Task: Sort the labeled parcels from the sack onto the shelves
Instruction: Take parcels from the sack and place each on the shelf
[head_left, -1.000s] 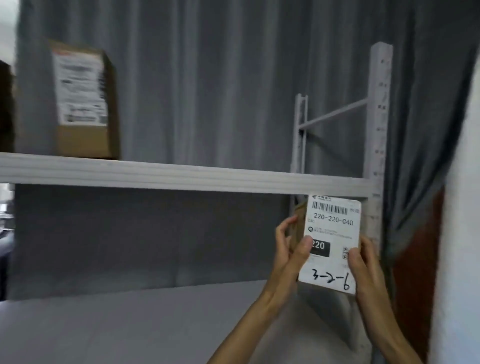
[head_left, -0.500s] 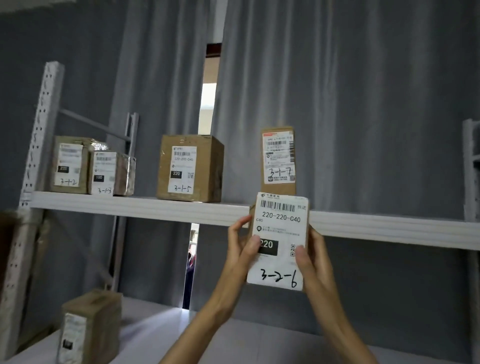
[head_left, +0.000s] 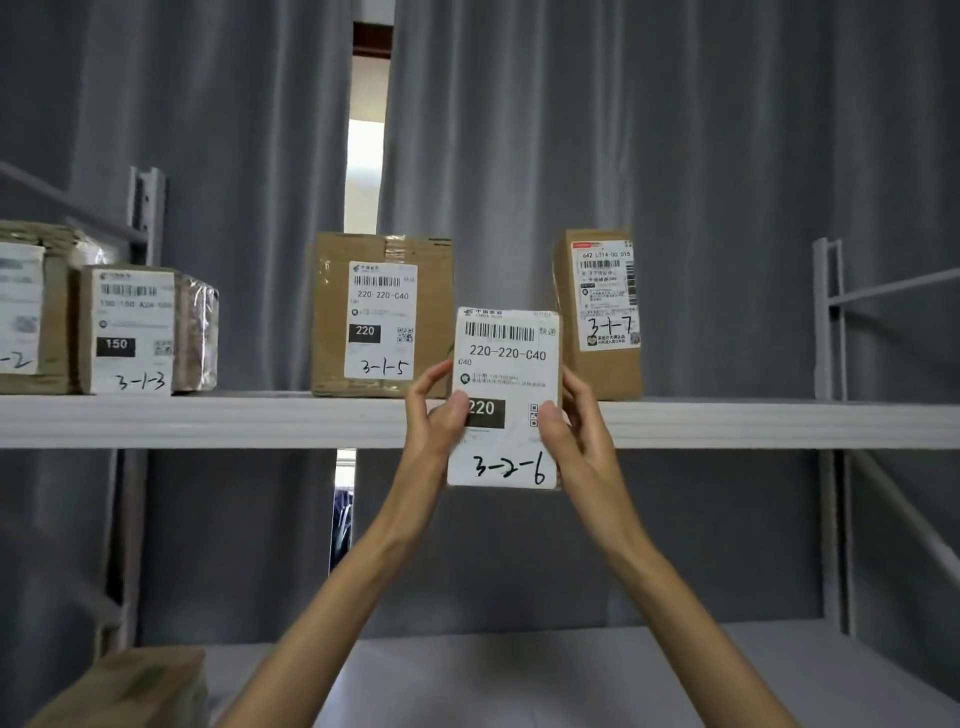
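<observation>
**Parcel marked 3-2-6 held up at the wrong row**

Both hands are up, and the parcel (head_left: 504, 397) sits pinched between them: left hand (head_left: 435, 415) on its left edge, right hand (head_left: 574, 423) on its right edge, thumbs over the label. It hangs in front of the upper shelf (head_left: 208, 421), covering the shelf's front lip, between the box marked 3-1-5 (head_left: 382, 314) and the box marked 3-1-7 (head_left: 597, 312).

Here's the danger: every box on that shelf reads 3-1, this one reads 3-2. That gap between the neighbours looks inviting, and slotting it there would be a mis-sort. Likely it belongs on the lower shelf (head_left: 571, 675). The grip is only at the edges too, so a careless swing down could let it slip.
</observation>
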